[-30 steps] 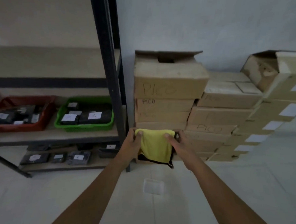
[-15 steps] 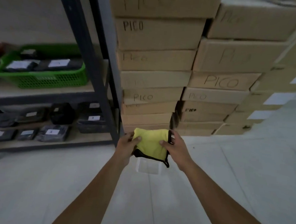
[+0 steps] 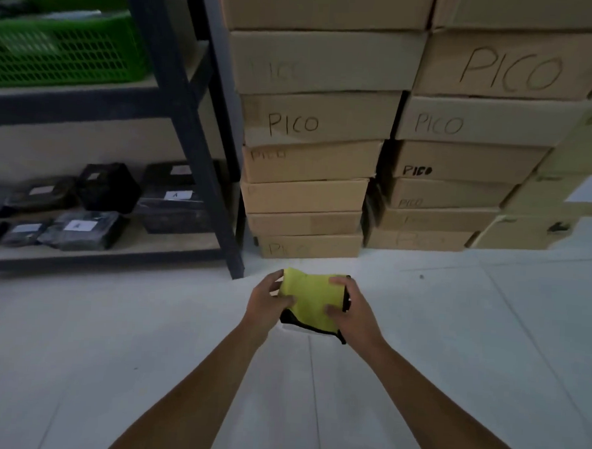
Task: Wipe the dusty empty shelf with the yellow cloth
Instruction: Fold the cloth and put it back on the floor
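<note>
The yellow cloth (image 3: pixel 313 299), edged in black, is bunched between both my hands low above the white floor. My left hand (image 3: pixel 268 302) grips its left side with the thumb on top. My right hand (image 3: pixel 350 311) grips its right side, fingers curled over the fabric. A white patch on the floor (image 3: pixel 299 329) peeks out under the cloth. The dark metal shelf rack (image 3: pixel 177 115) stands to the left; its empty upper shelf is out of view now.
A green basket (image 3: pixel 57 47) sits on the rack's middle board, and dark wrapped packages (image 3: pixel 93 207) lie on the lowest board. Stacks of cardboard boxes marked PICO (image 3: pixel 313 122) rise right behind the cloth. Bare white floor (image 3: pixel 75 350) spreads around my arms.
My view has dropped toward the floor and drawn closer to the boxes. Both hands still hold the cloth and have lowered with it, bunching it tighter.
</note>
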